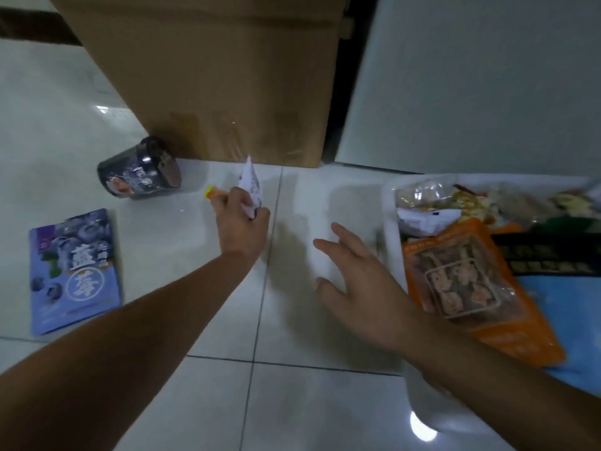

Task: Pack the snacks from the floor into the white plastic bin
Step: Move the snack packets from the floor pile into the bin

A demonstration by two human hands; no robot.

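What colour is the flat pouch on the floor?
The pouch is purple with blueberries; head view.

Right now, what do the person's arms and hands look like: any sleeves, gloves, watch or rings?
Both arms are bare as far as the frame shows; no sleeve is in view. The left hand and right hand wear no gloves. No watch, band or ring shows, though blur could hide a thin one.

The purple pouch (75, 271), flat on the floor at the left, bears the large white characters 蓝莓, the second inside a white ring. White lettering on the dark tub (140, 172) beyond it and pale print on the black packet (549, 258) in the white bin (390, 222) are too blurred to read.
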